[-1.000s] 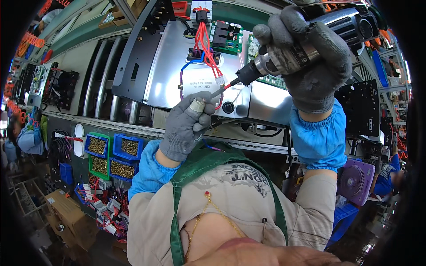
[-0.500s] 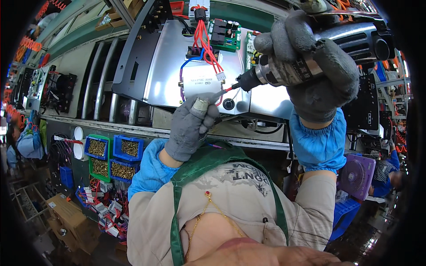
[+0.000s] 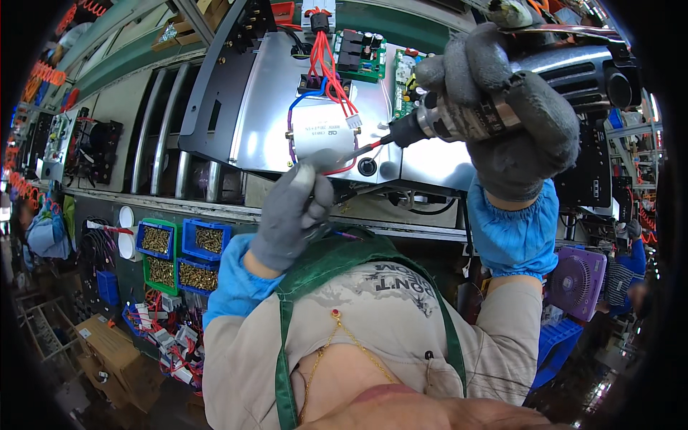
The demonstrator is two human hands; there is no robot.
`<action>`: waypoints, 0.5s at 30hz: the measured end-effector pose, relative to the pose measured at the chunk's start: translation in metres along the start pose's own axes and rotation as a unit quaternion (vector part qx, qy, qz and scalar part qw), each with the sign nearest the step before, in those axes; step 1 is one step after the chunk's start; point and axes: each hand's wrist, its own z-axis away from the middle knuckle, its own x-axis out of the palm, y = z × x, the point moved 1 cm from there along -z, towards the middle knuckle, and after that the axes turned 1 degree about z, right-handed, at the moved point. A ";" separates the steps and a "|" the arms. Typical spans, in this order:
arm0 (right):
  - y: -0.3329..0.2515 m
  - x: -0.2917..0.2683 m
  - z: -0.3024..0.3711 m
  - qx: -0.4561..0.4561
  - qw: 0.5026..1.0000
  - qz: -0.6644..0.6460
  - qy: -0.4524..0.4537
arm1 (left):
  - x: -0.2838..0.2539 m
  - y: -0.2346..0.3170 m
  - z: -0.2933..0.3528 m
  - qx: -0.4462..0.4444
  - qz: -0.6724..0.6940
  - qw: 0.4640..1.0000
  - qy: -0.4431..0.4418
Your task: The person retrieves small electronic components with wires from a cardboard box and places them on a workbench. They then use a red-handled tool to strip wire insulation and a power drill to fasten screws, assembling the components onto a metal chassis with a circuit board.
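Observation:
My right hand (image 3: 509,107), in a grey glove, is wrapped around a power screwdriver (image 3: 459,118) held over the right part of a metal chassis (image 3: 265,93). Its long bit (image 3: 367,148) slants down to the left. My left hand (image 3: 294,208), also gloved, is at the chassis's near edge with its fingers curled and the index fingertip by the bit's end. It is slightly blurred, and anything pinched in it is hidden. Behind that fingertip lies a white block-shaped component (image 3: 322,132) with a blue wire. Red wires (image 3: 333,82) with a white connector hang above the component.
Green circuit boards (image 3: 362,56) are at the chassis's far side. A dark upright panel (image 3: 218,93) bounds its left. Blue and green bins of brass screws (image 3: 204,240) sit at the left, above several wired parts (image 3: 175,337). Metal rollers (image 3: 165,129) lie beyond them. A purple fan (image 3: 577,283) stands right.
My left hand has shifted a little left and down toward me, and its index finger is straighter. The screwdriver has barely moved; its bit remains over the chassis.

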 end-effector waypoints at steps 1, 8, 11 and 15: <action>-0.003 -0.004 0.001 -0.007 1.000 0.013 -0.002 | 0.006 0.009 0.008 -0.008 -0.008 0.999 0.050; 0.016 -0.016 -0.016 0.067 0.988 0.090 0.106 | -0.011 0.040 -0.004 0.323 -0.442 0.818 0.176; 0.039 -0.015 -0.027 0.177 0.944 0.163 0.226 | 0.012 0.040 -0.021 0.365 -0.710 0.587 0.133; 0.057 -0.023 -0.026 0.099 0.957 0.185 0.201 | 0.015 0.036 -0.036 0.344 -0.731 0.582 0.091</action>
